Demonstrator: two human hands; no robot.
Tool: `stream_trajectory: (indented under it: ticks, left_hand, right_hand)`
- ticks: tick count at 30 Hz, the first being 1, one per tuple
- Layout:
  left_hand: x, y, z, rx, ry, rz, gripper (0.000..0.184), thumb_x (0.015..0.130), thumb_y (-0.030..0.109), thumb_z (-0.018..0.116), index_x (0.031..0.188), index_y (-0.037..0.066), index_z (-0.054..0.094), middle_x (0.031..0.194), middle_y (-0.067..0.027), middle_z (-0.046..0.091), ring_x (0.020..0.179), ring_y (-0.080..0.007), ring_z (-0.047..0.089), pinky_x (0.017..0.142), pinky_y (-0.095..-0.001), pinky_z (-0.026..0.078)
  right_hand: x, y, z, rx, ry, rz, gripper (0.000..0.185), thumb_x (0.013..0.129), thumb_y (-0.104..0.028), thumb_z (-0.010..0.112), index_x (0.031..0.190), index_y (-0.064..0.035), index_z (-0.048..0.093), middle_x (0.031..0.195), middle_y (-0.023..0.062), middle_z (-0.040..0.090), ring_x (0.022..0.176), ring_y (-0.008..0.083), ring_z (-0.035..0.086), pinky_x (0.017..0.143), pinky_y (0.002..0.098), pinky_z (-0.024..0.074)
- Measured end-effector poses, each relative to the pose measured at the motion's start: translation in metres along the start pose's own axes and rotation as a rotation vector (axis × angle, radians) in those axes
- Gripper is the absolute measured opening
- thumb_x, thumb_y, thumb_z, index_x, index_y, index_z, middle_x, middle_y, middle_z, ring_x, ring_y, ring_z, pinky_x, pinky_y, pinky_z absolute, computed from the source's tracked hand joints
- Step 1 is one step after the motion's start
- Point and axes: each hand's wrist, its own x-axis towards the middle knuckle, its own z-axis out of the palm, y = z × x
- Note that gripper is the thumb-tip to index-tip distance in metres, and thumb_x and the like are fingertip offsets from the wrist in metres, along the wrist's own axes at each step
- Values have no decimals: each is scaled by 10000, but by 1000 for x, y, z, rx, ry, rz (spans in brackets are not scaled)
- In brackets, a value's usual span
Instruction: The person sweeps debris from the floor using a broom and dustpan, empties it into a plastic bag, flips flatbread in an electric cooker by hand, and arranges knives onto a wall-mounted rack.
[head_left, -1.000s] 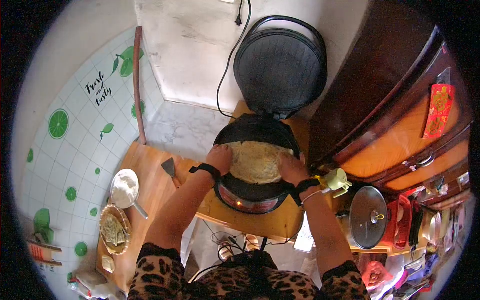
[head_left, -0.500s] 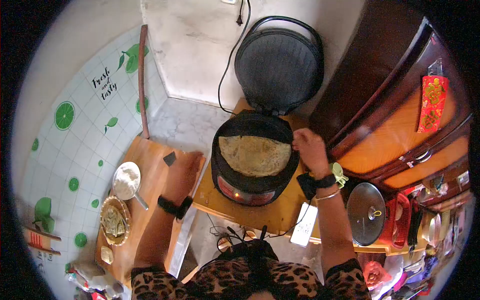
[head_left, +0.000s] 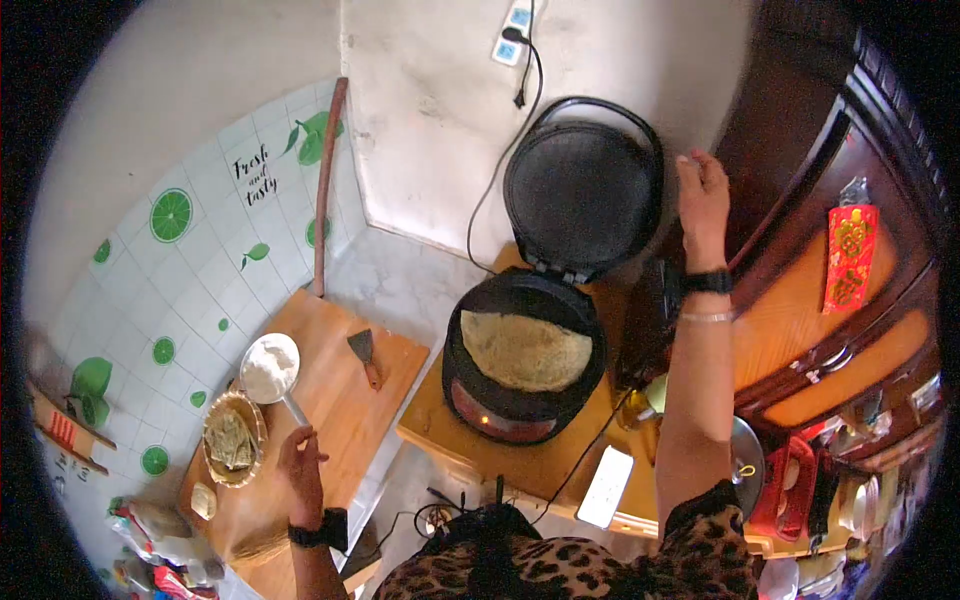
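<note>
A folded flatbread (head_left: pixel 525 350) lies as a half-round in the black electric griddle (head_left: pixel 480 395), whose ridged lid (head_left: pixel 583 195) stands raised. My right hand (head_left: pixel 703 200) is up beside the lid's handle (head_left: pixel 655 150), fingers apart and holding nothing; no contact with the handle is clear. Over the wooden board (head_left: pixel 340 410), my left hand (head_left: pixel 303 468) has its fingers loosely apart, close to the handle end of a white pan of flour (head_left: pixel 270 368). Whether it touches that handle I cannot tell. A scraper (head_left: pixel 364 352) lies on the board.
Left of the board's middle sits a woven basket (head_left: pixel 233 440) holding folded flatbread. A pale lump (head_left: pixel 203 501) is near it. A phone (head_left: pixel 606 487) lies at the table's front edge. The griddle's power cord (head_left: pixel 484 205) runs up the wall. A dark wooden cabinet (head_left: pixel 790 345) stands right.
My right hand has risen from the griddle's right rim to beside the lid. My left hand has left the scraper and moved back toward the flour pan's handle. The view has shifted.
</note>
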Motion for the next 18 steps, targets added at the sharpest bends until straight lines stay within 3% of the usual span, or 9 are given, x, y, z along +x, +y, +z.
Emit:
stream_trajectory:
  ticks: [4,8,10,12,13,14,16,17,18]
  left_hand:
    - [-24,-12,-19,-14,67,22,179,880,65,544,1034,-18,576,964,-84,600,666,-125,580,587,-244,515]
    - [-53,26,-37,11,169,-220,175,874,94,564,1019,-1,587,970,-71,602,670,-127,585,533,-231,478]
    - [-72,17,-49,129,214,-239,168,878,108,567,1003,-1,592,959,-64,608,663,-131,581,527,-231,464]
    - [-86,-14,-54,221,294,-229,168,877,102,567,999,-10,595,929,-72,619,657,-132,581,552,-246,469]
    - [-96,-26,-54,32,381,-208,165,870,96,572,992,-12,597,911,-82,621,658,-131,581,565,-257,473]
    - [-115,-30,-60,-146,482,-183,162,864,91,577,984,-15,600,894,-92,623,659,-130,581,578,-269,477]
    - [-130,0,-68,261,373,-324,178,864,105,555,990,-14,594,882,-119,613,645,-167,610,594,-288,488]
    - [-135,11,-66,164,438,-342,189,867,108,541,1005,-11,592,887,-117,621,653,-180,631,595,-273,484]
    - [-144,10,-67,216,460,-350,192,858,91,546,1019,-5,591,903,-111,624,662,-180,640,600,-266,484]
  right_hand:
    - [36,41,51,-121,-51,75,419,826,-314,592,1076,22,584,1097,241,571,1020,393,540,912,426,407]
    - [66,71,81,-416,-285,104,451,896,-371,437,1125,-4,566,1093,276,559,1046,439,512,907,467,415]
    - [90,111,94,-841,-661,-156,449,917,-355,364,1105,-8,578,1092,276,559,1023,442,527,896,517,408]
    - [91,141,105,-842,-563,-253,295,887,-175,390,1118,-40,514,1002,231,598,1001,411,550,809,501,450]
    - [108,197,132,-823,-553,36,330,909,-247,373,1122,-56,537,1062,237,583,1030,416,535,850,502,430]
    - [108,187,132,-713,-665,-50,406,916,-341,348,1175,-90,534,1111,233,570,1049,408,531,884,494,408]
    - [90,138,106,-478,-812,-39,482,907,-448,360,1262,-159,510,1168,202,567,1073,368,532,930,445,387]
    - [99,182,119,-636,-791,-323,535,876,-491,413,1220,-102,545,1173,204,565,1047,357,546,908,423,403]
    - [138,304,171,-263,-795,-40,552,856,-488,468,1164,-44,578,1151,205,576,998,349,570,860,421,433]
